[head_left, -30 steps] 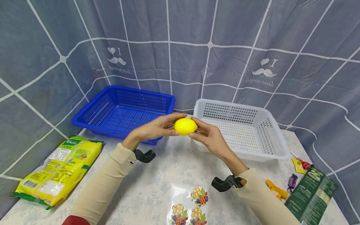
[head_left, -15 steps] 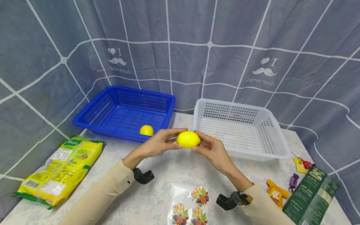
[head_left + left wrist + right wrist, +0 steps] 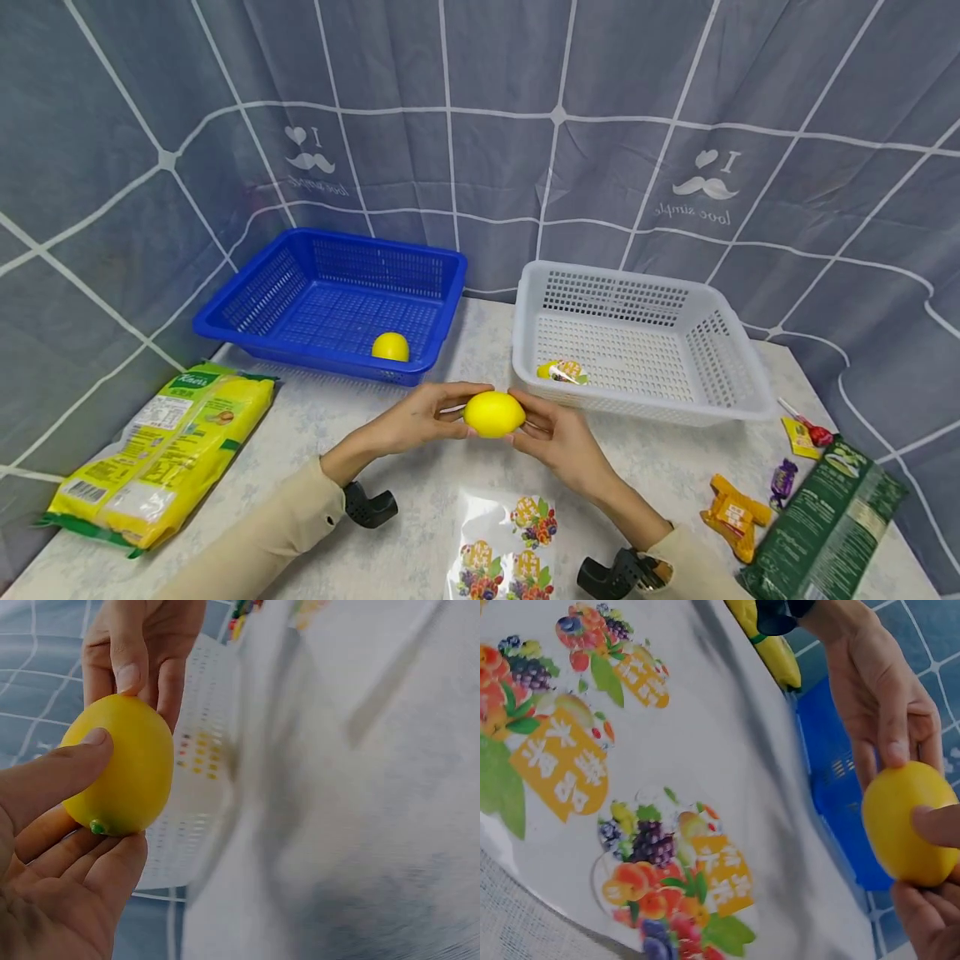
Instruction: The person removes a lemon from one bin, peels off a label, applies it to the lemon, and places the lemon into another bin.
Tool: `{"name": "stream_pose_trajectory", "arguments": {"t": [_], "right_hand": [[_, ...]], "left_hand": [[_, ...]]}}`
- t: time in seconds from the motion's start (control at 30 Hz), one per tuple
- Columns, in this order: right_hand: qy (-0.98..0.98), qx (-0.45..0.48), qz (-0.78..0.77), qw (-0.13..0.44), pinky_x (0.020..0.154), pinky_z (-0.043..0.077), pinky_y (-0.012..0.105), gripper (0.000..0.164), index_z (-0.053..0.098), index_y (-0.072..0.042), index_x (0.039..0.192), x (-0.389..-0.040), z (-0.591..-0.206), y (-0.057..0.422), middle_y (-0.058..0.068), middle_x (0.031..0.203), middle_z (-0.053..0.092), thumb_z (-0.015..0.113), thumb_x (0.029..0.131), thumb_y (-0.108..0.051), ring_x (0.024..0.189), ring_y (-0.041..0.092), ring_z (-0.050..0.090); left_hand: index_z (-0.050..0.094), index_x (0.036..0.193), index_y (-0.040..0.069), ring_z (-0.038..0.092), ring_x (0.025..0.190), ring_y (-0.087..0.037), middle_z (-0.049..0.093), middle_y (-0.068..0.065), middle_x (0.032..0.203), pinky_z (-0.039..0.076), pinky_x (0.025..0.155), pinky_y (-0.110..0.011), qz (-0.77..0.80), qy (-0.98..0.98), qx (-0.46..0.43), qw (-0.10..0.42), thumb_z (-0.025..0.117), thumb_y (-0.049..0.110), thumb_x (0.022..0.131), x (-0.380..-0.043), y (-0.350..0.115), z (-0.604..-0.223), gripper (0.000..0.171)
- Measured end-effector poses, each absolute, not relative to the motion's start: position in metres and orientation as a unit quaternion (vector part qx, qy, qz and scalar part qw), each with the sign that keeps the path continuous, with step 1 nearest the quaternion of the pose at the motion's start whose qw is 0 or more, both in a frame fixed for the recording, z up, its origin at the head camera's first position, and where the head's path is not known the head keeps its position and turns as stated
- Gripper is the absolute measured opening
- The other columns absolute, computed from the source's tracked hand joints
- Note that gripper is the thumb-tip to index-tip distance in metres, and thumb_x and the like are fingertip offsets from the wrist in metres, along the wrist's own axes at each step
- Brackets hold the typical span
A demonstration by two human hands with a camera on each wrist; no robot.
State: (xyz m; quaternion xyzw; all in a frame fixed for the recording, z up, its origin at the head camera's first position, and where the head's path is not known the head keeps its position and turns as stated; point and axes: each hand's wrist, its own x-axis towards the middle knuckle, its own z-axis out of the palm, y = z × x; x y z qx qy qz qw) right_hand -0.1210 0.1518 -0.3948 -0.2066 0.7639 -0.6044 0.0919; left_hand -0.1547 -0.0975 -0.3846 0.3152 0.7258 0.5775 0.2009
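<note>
While a smooth yellow lemon (image 3: 494, 414) sits between two bare hands above the pale patterned tabletop (image 3: 420, 517), the left hand (image 3: 420, 417) has thumb and fingers clamped on one end and the right hand (image 3: 558, 433) pinches the other. No sticker shows on it in any view. Just nearer lies a glossy sheet of fruit-print stickers (image 3: 472, 523), three in place and a bare patch at its far left. One yellow fruit carrying such a print (image 3: 547, 371) lies in the white perforated plastic basket (image 3: 675, 410) at far right, so one labelling looks finished. The held lemon, and a second yellow lemon (image 3: 391, 346) with a plain visible side in the blue perforated plastic basket (image 3: 315, 360) at far left, seem to be what is left.

Farther out, a yellow-and-green plastic packet (image 3: 165, 454) lies at left, and an orange-wrapped snack (image 3: 733, 518) and a dark green packet (image 3: 825, 517) at near right.

Only the left wrist view shows the lemon's green tip (image 3: 97, 826), with print colours glimpsed through the white basket's holes. The right wrist view brings out the stickers' grapes and white lettering, but not the white basket.
</note>
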Motion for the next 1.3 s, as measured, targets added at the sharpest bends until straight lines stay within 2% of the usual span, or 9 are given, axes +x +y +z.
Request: {"name": "stream_pose_trajectory", "arguments": {"t": [0.43,0.77,1.0,1.07,1.17,1.3], "right_hand": [[0.787,-0.191,-0.576,0.114,0.091,0.052,0.029,0.061,0.041,0.013,0.141,-0.123,-0.417,0.152,0.033,0.136,0.050,0.069,0.089,-0.002,0.121,0.039,0.056],[0.789,-0.177,-0.576,0.114,0.089,0.052,0.028,0.062,0.043,0.013,0.140,-0.123,-0.423,0.149,0.033,0.136,0.050,0.072,0.087,-0.002,0.119,0.037,0.058],[0.824,-0.146,-0.532,0.129,0.096,0.049,0.031,0.067,0.041,0.010,0.143,-0.118,-0.419,0.156,0.028,0.141,0.048,0.073,0.088,-0.008,0.125,0.036,0.054],[0.848,-0.135,-0.498,0.124,0.095,0.051,0.033,0.065,0.045,0.007,0.142,-0.113,-0.415,0.161,0.025,0.136,0.054,0.075,0.087,-0.011,0.120,0.034,0.058],[0.876,-0.144,-0.443,0.125,0.088,0.055,0.034,0.053,0.058,0.003,0.130,-0.104,-0.407,0.172,0.017,0.118,0.066,0.077,0.085,-0.018,0.105,0.028,0.065],[0.880,-0.201,-0.394,0.175,0.077,0.053,0.030,0.043,0.066,-0.003,0.113,-0.092,-0.401,0.186,0.001,0.099,0.065,0.080,0.083,-0.030,0.089,0.017,0.060]], "left_hand": [[0.040,0.143,-0.011,0.042,0.136,-0.036,0.044,-0.025,0.146,0.039,0.108,-0.038,0.576,0.712,0.322,0.239,0.061,-0.006,0.093,-0.162,-0.091,-0.416,0.055],[0.041,0.142,-0.011,0.044,0.133,-0.037,0.046,-0.026,0.144,0.040,0.108,-0.038,0.564,0.721,0.325,0.238,0.063,-0.006,0.092,-0.163,-0.091,-0.421,0.055],[0.040,0.142,-0.012,0.042,0.135,-0.038,0.045,-0.027,0.144,0.039,0.108,-0.037,0.551,0.734,0.320,0.233,0.064,-0.005,0.090,-0.163,-0.089,-0.421,0.058],[0.041,0.142,-0.011,0.042,0.135,-0.038,0.045,-0.026,0.144,0.039,0.108,-0.036,0.545,0.741,0.317,0.230,0.066,-0.004,0.090,-0.163,-0.088,-0.420,0.059],[0.042,0.142,-0.011,0.042,0.135,-0.038,0.045,-0.025,0.145,0.040,0.108,-0.037,0.543,0.746,0.311,0.228,0.068,-0.003,0.089,-0.162,-0.087,-0.419,0.060],[0.042,0.142,-0.010,0.041,0.135,-0.038,0.044,-0.025,0.146,0.040,0.108,-0.037,0.542,0.749,0.309,0.224,0.068,-0.003,0.088,-0.161,-0.086,-0.418,0.061]]}}
